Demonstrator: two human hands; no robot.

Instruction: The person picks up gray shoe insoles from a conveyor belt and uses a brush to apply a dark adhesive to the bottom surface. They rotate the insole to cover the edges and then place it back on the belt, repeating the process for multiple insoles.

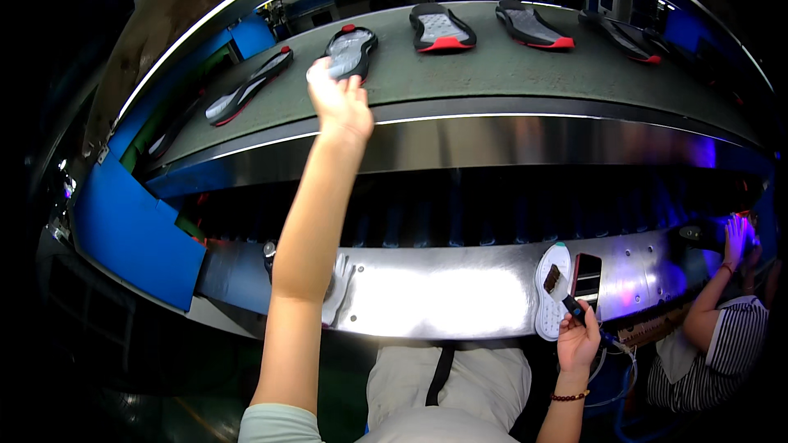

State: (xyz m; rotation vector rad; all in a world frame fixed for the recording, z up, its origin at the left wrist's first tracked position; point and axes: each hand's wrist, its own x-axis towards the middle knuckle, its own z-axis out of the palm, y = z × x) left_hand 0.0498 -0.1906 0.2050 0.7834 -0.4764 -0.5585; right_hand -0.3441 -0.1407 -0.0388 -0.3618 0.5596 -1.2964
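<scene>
My left hand (341, 105) reaches far across to the green conveyor belt (484, 78). Its fingers look apart at the near end of a grey and black shoe sole (351, 47) with a red tip; I cannot tell how firmly they touch it. Down at the right, my right hand (579, 340) is closed round the dark handle of a brush (566, 295). The brush's brown bristles lie over a white shoe sole (552, 318) on the metal ledge. A phone-like dark slab with a red edge (586, 279) lies beside that sole.
More soles sit on the belt, among them one at the left (250, 86) and two (443, 29) (533, 26) to the right. A pale glove (338, 287) rests on the ledge (443, 291) beside my left forearm. Another person's hand (736, 238) works at the far right.
</scene>
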